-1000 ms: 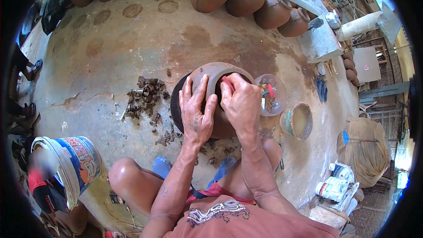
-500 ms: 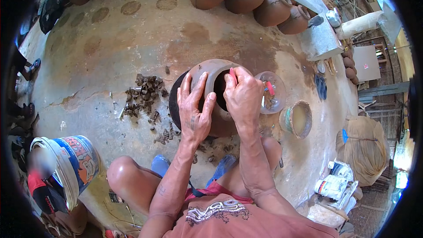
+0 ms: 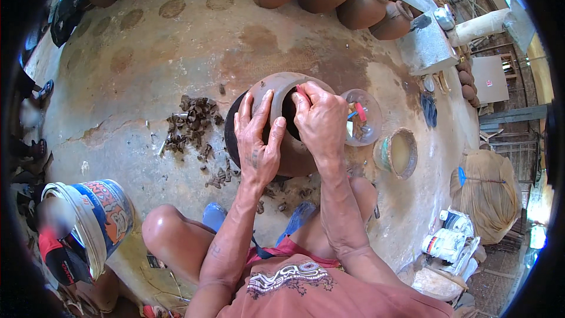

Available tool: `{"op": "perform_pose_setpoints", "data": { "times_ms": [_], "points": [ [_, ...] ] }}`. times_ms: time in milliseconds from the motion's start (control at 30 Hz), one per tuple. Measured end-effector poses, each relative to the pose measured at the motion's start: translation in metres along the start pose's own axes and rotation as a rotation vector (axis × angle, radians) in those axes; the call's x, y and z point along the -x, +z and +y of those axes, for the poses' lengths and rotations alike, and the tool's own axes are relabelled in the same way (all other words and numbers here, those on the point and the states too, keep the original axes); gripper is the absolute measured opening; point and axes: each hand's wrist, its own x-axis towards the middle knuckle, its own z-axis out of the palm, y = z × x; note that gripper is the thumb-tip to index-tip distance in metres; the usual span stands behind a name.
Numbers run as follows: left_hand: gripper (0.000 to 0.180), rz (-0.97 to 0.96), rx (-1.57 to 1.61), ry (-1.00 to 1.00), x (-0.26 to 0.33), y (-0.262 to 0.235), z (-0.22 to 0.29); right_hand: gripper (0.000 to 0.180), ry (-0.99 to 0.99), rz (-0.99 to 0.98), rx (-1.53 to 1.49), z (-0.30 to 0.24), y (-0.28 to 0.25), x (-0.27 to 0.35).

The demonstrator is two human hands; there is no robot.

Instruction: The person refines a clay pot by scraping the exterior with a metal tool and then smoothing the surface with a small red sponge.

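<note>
Since the frame half a second ago, the right hand (image 3: 321,119) and its pinched red piece (image 3: 301,89) have shifted slightly leftward and away along the rim of the clay pot (image 3: 299,159). The piece's long axis is mostly masked by the fingers and cannot be told. The left hand (image 3: 258,141) lies spread on the pot's left shoulder, not clenched. The pot sits ahead of the knees, its dark mouth between both hands, right hand nearer. Beyond, brown jars (image 3: 361,7) stand well apart.
</note>
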Motion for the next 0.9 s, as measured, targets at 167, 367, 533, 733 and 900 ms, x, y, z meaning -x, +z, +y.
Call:
{"op": "perform_pose_setpoints", "data": {
  "times_ms": [167,367,533,733,900],
  "points": [
    [0.055,0.001,-0.005,0.002,-0.002,-0.001,-0.002,0.012,-0.053,-0.011,-0.096,0.003,0.002,0.001],
    [0.054,-0.003,-0.007,0.017,-0.006,-0.001,-0.003,0.011,-0.098,-0.12,-0.099,-0.002,-0.007,-0.001],
    [0.053,-0.007,-0.011,0.038,-0.01,-0.003,0.0,0.013,-0.163,-0.165,-0.157,0.002,-0.009,-0.002],
    [0.052,-0.043,0.009,0.062,-0.018,-0.002,-0.006,0.014,-0.279,-0.3,-0.154,0.011,-0.017,-0.004],
    [0.049,-0.056,0.043,0.072,-0.027,-0.005,-0.013,0.011,-0.376,-0.532,-0.117,0.025,-0.028,-0.008]
  ]
}}
